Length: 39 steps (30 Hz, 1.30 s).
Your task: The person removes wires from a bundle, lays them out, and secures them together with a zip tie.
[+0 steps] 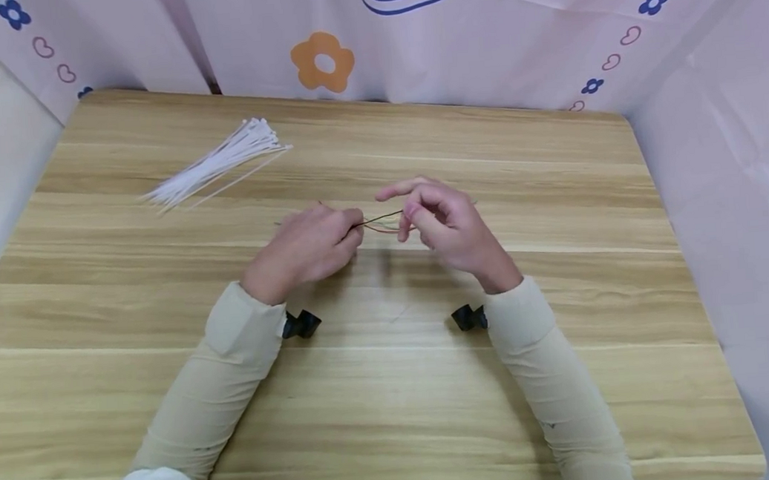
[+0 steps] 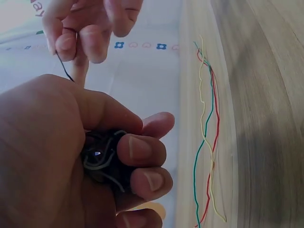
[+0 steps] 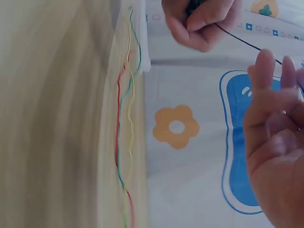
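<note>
My left hand (image 1: 314, 241) grips a small dark bundle (image 2: 99, 156) with greyish strands over it; the palm and fingers hide part of it. From that hand a thin black wire (image 3: 237, 39) stretches to my right hand (image 1: 447, 224), which pinches it between thumb and fingertips, its other fingers spread. On the wooden table, beyond the hands, lie loose lengths of wire: a red wire (image 2: 216, 107), a green wire (image 2: 195, 175) and a yellow wire (image 2: 203, 97). They run roughly side by side, crossing in places. Both hands are raised over the tabletop, apart from each other.
A fanned bundle of white cable ties (image 1: 218, 162) lies at the back left of the table (image 1: 397, 417). A printed cloth (image 1: 478, 47) hangs behind the table's far edge. Small black devices (image 1: 305, 324) sit under both wrists.
</note>
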Tool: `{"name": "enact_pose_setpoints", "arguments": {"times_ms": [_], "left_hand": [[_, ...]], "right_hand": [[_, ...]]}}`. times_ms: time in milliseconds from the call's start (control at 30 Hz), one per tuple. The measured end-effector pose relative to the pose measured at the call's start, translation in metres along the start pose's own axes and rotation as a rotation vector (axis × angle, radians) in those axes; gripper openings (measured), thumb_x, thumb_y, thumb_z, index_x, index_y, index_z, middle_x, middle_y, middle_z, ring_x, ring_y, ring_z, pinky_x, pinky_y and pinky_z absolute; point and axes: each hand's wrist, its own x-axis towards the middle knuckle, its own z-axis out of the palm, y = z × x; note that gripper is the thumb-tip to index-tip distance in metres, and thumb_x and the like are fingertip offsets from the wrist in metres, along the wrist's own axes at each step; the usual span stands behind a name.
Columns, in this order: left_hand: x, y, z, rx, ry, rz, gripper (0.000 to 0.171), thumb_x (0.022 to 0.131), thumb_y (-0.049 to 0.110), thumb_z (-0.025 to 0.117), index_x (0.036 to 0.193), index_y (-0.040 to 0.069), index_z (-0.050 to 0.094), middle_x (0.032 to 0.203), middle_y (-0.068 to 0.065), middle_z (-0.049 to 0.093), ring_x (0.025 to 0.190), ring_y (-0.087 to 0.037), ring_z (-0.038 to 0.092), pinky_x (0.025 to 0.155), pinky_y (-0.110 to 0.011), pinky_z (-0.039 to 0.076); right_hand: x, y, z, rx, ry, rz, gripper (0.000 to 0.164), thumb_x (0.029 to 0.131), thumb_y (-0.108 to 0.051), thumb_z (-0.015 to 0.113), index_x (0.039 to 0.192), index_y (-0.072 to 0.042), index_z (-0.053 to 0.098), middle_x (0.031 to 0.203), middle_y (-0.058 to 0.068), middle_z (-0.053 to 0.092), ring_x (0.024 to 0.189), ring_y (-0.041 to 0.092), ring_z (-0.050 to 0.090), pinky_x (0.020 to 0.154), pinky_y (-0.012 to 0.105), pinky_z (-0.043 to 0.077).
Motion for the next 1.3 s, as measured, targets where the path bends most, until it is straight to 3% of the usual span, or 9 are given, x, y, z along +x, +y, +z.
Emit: {"name": "enact_pose_setpoints", "arguments": {"times_ms": [133,267,400,600,700,800,933,1100,1300], "left_hand": [[-0.001,0.0,-0.001,-0.024,-0.019,0.009,0.027,0.107,0.024,0.043,0.092,0.015,0.063,0.07,0.0,0.051,0.065,-0.02,0.052,0.059,-0.035,0.039],[-0.002,0.0,-0.003,-0.044,-0.021,0.017,0.023,0.105,0.024,0.046,0.09,0.016,0.063,0.072,0.0,0.054,0.066,-0.019,0.053,0.059,-0.034,0.039],[-0.003,0.001,-0.006,-0.065,-0.018,0.059,0.021,0.103,0.025,0.049,0.086,0.017,0.061,0.071,0.001,0.055,0.064,-0.017,0.052,0.057,-0.033,0.038],[-0.002,0.001,-0.006,-0.076,-0.002,0.088,0.028,0.106,0.025,0.046,0.081,0.016,0.056,0.067,0.002,0.048,0.059,-0.017,0.047,0.055,-0.032,0.036],[-0.003,0.0,-0.007,-0.075,0.0,0.09,0.03,0.107,0.025,0.045,0.08,0.017,0.054,0.067,0.001,0.047,0.06,-0.018,0.047,0.056,-0.033,0.036],[-0.004,-0.001,-0.009,-0.099,-0.003,0.107,0.03,0.108,0.027,0.045,0.081,0.018,0.054,0.067,0.002,0.047,0.06,-0.017,0.047,0.057,-0.033,0.036],[-0.008,-0.007,-0.014,-0.158,-0.003,0.117,0.029,0.109,0.027,0.043,0.084,0.018,0.055,0.069,0.002,0.046,0.061,-0.017,0.045,0.06,-0.033,0.036],[-0.012,-0.016,-0.023,-0.178,-0.021,0.102,0.026,0.11,0.027,0.044,0.097,0.016,0.063,0.076,0.001,0.052,0.069,-0.018,0.049,0.065,-0.035,0.039],[-0.011,-0.014,-0.023,-0.098,-0.014,0.087,0.023,0.105,0.025,0.044,0.093,0.018,0.062,0.075,0.001,0.052,0.067,-0.018,0.048,0.062,-0.034,0.036]], "right_hand": [[0.0,0.002,0.006,0.248,-0.031,0.07,0.031,0.11,-0.008,0.04,0.083,0.003,0.052,0.127,0.015,0.074,0.078,0.021,0.074,0.051,0.028,0.047],[0.0,0.003,0.008,0.356,-0.05,0.12,0.033,0.114,-0.017,0.036,0.088,-0.001,0.049,0.11,0.008,0.075,0.077,0.021,0.072,0.054,0.031,0.05],[0.0,0.003,0.006,0.274,0.001,0.15,0.033,0.116,-0.024,0.033,0.097,-0.003,0.05,0.101,0.007,0.066,0.07,0.021,0.064,0.052,0.036,0.049],[0.005,0.002,0.005,0.202,0.227,0.317,0.028,0.114,-0.018,0.037,0.097,-0.006,0.055,0.113,0.009,0.063,0.068,0.014,0.058,0.049,0.022,0.04],[0.006,0.002,0.006,0.164,0.274,0.345,0.027,0.113,-0.016,0.038,0.091,-0.006,0.052,0.102,0.01,0.059,0.065,0.012,0.05,0.051,0.02,0.035],[0.005,0.005,0.003,-0.127,0.268,0.255,0.024,0.108,-0.011,0.044,0.085,-0.009,0.049,0.083,0.005,0.053,0.063,0.012,0.044,0.053,0.02,0.034],[0.001,0.012,-0.007,-0.514,0.237,0.0,0.021,0.098,0.001,0.051,0.079,-0.007,0.047,0.07,0.004,0.049,0.059,0.014,0.043,0.053,0.021,0.033],[0.0,0.019,-0.012,-0.621,0.172,-0.208,0.019,0.096,0.007,0.053,0.08,-0.002,0.049,0.07,0.008,0.052,0.061,0.014,0.044,0.055,0.021,0.034],[-0.002,0.021,-0.014,-0.632,0.144,-0.178,0.022,0.092,0.009,0.053,0.077,-0.005,0.046,0.069,0.006,0.048,0.062,0.013,0.041,0.056,0.022,0.032]]}}
